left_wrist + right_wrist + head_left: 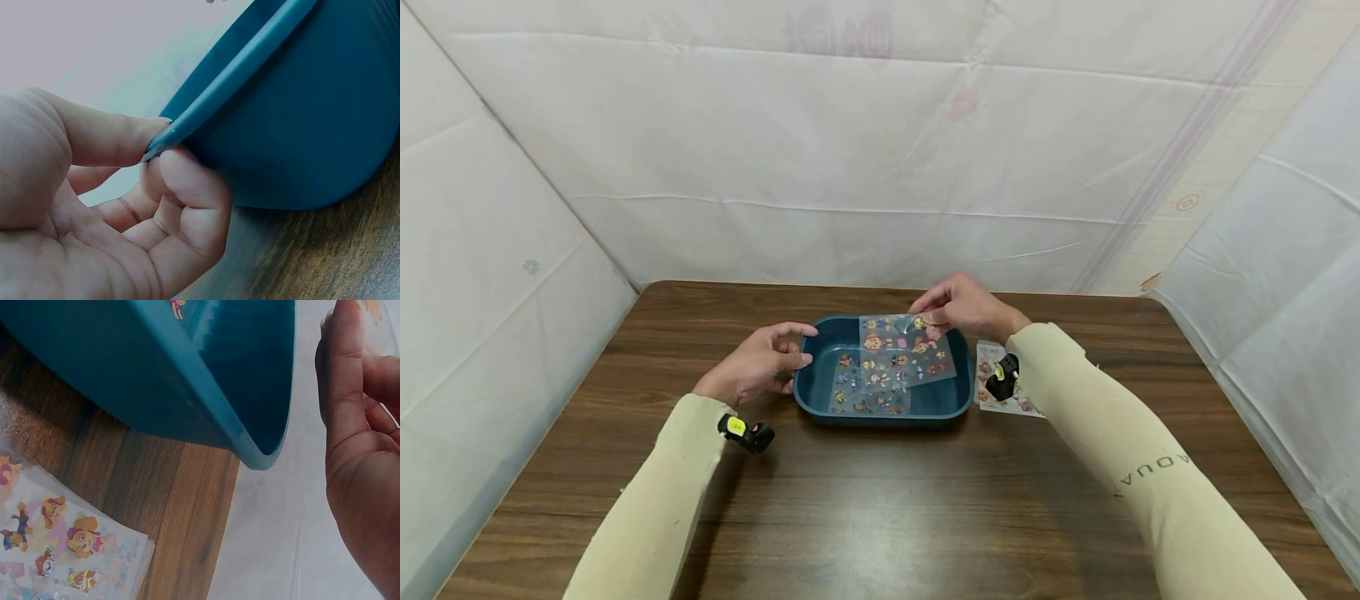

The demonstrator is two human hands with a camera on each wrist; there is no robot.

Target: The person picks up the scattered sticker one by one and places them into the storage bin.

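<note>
Teal plastic tray (820, 398): sits mid-desk; one tray only.
Desk (880, 508): dark wood grain, one, white sheeting on the walls around it.
Left hand (758, 364): at the tray's 9 o'clock rim. In the left wrist view the thumb and curled fingers (187, 181) pinch the rim edge of the tray (300, 119), thumb above, index knuckle below.
Right hand (964, 306): above the tray's 1 o'clock corner. Fingers together, pinching the top edge of a clear sticker sheet (906, 350).
Held sheet: hangs from the fingertips, tilted, lower edge down inside the tray; it runs from the fingers toward 7 o'clock. Cartoon-dog stickers printed on it.
Right wrist view: the right hand (362, 456) is at 3 o'clock of the tray wall (187, 381), apart from it; the grip itself is cut off at the top of that frame.
Second sheet (861, 392): lies flat on the tray floor, partly under the held one.
Third sheet (1000, 392): on the desk at the tray's 3 o'clock, just beside the tray, partly hidden by the right wrist. Seen also in the right wrist view (62, 544), flat on the wood.
Count: sticker sheets three — one held, one in the tray, one on the desk. Hands two, both in beige sleeves.
</note>
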